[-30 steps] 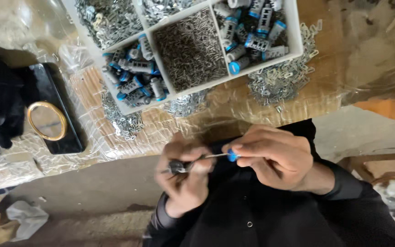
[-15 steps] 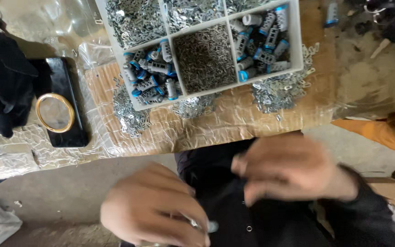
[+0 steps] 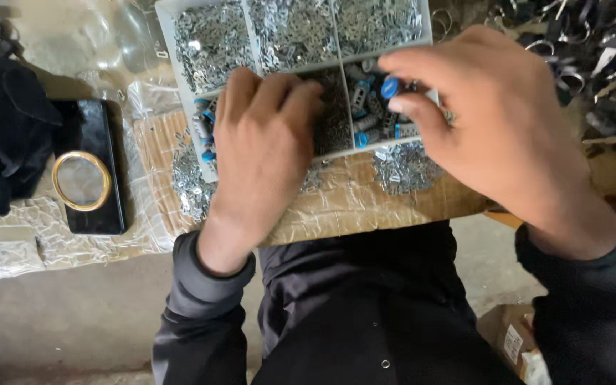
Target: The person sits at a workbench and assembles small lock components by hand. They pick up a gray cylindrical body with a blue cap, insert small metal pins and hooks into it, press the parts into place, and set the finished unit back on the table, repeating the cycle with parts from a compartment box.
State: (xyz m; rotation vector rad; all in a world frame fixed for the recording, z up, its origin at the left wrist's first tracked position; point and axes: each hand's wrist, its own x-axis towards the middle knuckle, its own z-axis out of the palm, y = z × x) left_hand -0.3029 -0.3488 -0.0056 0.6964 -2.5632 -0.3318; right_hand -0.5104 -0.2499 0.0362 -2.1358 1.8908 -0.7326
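Plastic-wrapped bench bears a white divided tray (image 3: 167, 43) of metal bits; right fingers (image 3: 411, 107) pinch a blue-capped piece (image 3: 390, 87).

A compartment tray (image 3: 172, 43) of small metal parts sits on the worktop (image 3: 393, 207); a phone (image 3: 90, 171) lies left of it, a cloth (image 3: 5, 135) farther left.

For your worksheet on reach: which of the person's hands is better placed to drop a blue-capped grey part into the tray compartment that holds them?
Probably the right hand: its fingertips pinch a blue-capped grey part directly over that compartment of the white divided plastic tray. The left hand lies over the neighbouring compartment.
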